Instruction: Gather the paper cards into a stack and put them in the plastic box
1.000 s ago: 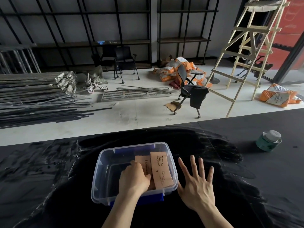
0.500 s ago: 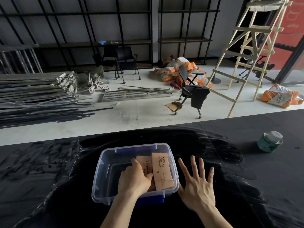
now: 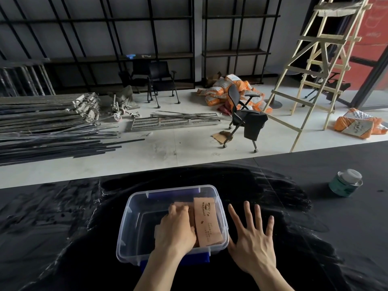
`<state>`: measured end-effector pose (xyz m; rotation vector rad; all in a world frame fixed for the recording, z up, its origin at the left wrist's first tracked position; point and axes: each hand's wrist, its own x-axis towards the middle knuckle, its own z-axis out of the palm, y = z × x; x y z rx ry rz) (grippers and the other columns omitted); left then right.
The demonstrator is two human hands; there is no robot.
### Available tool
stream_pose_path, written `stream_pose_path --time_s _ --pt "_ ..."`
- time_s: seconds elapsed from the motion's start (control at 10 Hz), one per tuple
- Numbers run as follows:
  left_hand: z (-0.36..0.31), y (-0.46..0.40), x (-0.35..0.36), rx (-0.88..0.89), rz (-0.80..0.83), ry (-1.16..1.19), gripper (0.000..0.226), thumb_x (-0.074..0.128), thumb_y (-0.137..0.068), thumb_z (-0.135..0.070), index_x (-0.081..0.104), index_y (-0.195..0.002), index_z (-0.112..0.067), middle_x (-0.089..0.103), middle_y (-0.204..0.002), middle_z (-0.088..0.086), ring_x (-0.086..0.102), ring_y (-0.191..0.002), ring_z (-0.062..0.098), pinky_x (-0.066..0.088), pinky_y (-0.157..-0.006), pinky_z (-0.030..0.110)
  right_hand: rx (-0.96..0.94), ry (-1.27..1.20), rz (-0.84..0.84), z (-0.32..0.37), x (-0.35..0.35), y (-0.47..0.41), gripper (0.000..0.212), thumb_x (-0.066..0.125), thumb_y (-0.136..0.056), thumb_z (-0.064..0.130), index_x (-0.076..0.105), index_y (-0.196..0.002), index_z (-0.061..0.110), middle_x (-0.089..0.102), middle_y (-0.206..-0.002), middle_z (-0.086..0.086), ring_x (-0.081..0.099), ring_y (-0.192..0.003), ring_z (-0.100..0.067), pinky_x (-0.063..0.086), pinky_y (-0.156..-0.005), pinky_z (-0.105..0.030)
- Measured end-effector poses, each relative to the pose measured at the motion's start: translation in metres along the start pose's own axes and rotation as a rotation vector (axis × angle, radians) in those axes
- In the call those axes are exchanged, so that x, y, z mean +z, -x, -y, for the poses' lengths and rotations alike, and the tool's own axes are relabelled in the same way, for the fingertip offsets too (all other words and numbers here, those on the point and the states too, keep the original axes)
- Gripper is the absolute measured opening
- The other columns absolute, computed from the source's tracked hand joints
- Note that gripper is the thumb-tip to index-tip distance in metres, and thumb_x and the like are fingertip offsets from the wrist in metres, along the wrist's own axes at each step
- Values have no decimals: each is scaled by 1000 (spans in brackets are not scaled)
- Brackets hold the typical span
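Observation:
A clear plastic box with blue clips sits on the black table in front of me. Brown paper cards with printed text lie inside it toward its right side, one leaning against the right wall. My left hand reaches into the box and rests on the cards, fingers curled over them; the cards under it are mostly hidden. My right hand lies flat on the table just right of the box, fingers spread, holding nothing.
A small green tin with a white lid stands on the table at the far right. Beyond the table's far edge the floor holds metal bars, chairs, sacks and a wooden ladder.
My left hand has slid a little farther forward over the cards inside the box. The right hand stays flat beside the box.

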<state>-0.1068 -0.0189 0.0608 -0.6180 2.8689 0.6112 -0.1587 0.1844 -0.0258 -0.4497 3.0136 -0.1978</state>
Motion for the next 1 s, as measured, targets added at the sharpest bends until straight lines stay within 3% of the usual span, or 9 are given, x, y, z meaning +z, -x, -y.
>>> stream_pose_path --time_s 0.4,0.6,0.7,0.8,0.9,1.0 --pt "7 2 -2 13 -31 54 54 67 -95 -35 45 -145 -28 44 -153 1 54 -134 26 51 -106 40 0 -1 -7 0 0 0 82 15 -93 83 -12 -161 47 -16 -175 -5 -25 -158 -34 -10 -126 -67" --pt "21 17 -15 72 -179 15 59 59 -97 -46 40 -150 -28 44 -157 -4 47 -143 18 43 -114 38 -8 -22 39 -1 -4 -1 78 17 -96 79 -10 -162 47 -16 -175 -7 -25 -158 -35 -14 -125 -68" --pt "31 26 -26 93 -210 -13 63 55 -97 -53 38 -153 -28 44 -158 -5 44 -145 17 42 -116 38 -11 -57 81 -2 -12 -3 74 23 -100 73 -2 -163 45 -10 -177 -6 -18 -160 -35 -8 -126 -68" --pt "44 31 -35 107 -206 -16 65 53 -97 -56 39 -153 -27 44 -159 -5 44 -145 17 42 -116 38 15 -111 71 -4 -29 -4 73 35 -101 68 14 -164 38 10 -176 -7 3 -162 -32 8 -129 -60" --pt "54 35 -43 114 -236 -36 65 53 -96 -58 41 -152 -28 49 -156 -7 50 -141 17 46 -111 37 41 -104 -25 -9 -48 -3 66 47 -101 61 36 -158 30 39 -165 -5 34 -153 -27 33 -123 -47" --pt "61 40 -53 129 -274 -94 64 52 -95 -60 44 -150 -29 53 -153 -8 53 -138 17 47 -110 37 18 -77 -56 -5 -69 0 56 50 -101 58 49 -149 29 54 -147 1 52 -136 -24 49 -106 -41"
